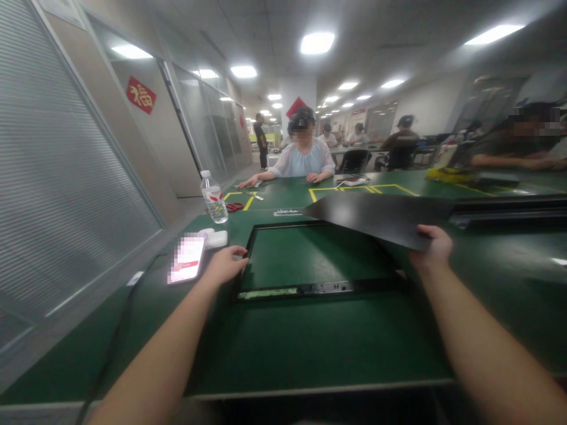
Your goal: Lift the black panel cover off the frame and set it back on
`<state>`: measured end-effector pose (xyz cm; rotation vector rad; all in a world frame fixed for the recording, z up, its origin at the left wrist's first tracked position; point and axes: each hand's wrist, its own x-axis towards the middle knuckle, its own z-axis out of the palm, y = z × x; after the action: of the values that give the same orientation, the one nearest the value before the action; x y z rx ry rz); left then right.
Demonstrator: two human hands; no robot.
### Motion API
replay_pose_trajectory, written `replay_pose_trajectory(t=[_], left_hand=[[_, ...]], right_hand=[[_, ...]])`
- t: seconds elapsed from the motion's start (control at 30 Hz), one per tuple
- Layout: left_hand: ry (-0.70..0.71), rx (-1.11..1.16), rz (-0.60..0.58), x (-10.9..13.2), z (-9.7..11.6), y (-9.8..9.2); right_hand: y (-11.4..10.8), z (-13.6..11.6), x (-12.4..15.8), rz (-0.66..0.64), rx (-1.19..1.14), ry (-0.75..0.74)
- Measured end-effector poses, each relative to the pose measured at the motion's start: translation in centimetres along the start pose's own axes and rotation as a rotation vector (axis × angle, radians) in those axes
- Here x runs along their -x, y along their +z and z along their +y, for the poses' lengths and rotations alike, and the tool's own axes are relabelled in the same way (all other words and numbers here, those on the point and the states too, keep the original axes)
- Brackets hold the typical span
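Note:
On the green table lies a black rectangular frame (325, 288), resembling a monitor bezel, with green tabletop showing through its opening. My left hand (227, 264) grips the frame's left side between thumb and fingers. A thin, dark, flat sheet (376, 213) is held at its right end by my right hand (433, 249), the thumb on top. The sheet is tilted above the table and covers the frame's far right corner. A strip with small parts runs along the frame's near edge.
Left of the frame are a lit phone (186, 258), a white case (216, 239) and a water bottle (214, 198). Red-handled scissors (234, 206) lie beyond. Long black bars (509, 211) rest at right. A person (301, 153) sits opposite; another is at far right.

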<state>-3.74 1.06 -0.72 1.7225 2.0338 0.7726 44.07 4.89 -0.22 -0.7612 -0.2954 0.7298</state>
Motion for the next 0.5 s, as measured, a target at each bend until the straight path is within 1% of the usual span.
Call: replay_pose_trajectory(t=[0.1, 0.17, 0.3, 0.5], left_hand=[[0.004, -0.071, -0.02, -0.07, -0.15, 0.1], [0.006, -0.082, -0.03, -0.17, -0.36, 0.17], [0.01, -0.09, -0.034, -0.22, -0.49, 0.24], [0.009, -0.056, -0.022, 0.07, -0.2, 0.28]], right_hand=[[0.37, -0.08, 0.56, 0.055, 0.006, -0.152], [0.55, -0.1, 0.83, 0.048, -0.01, -0.2], [0.51, -0.21, 0.85, 0.049, -0.028, -0.228], [-0.07, -0.66, 0.94, 0.175, 0.137, -0.259]])
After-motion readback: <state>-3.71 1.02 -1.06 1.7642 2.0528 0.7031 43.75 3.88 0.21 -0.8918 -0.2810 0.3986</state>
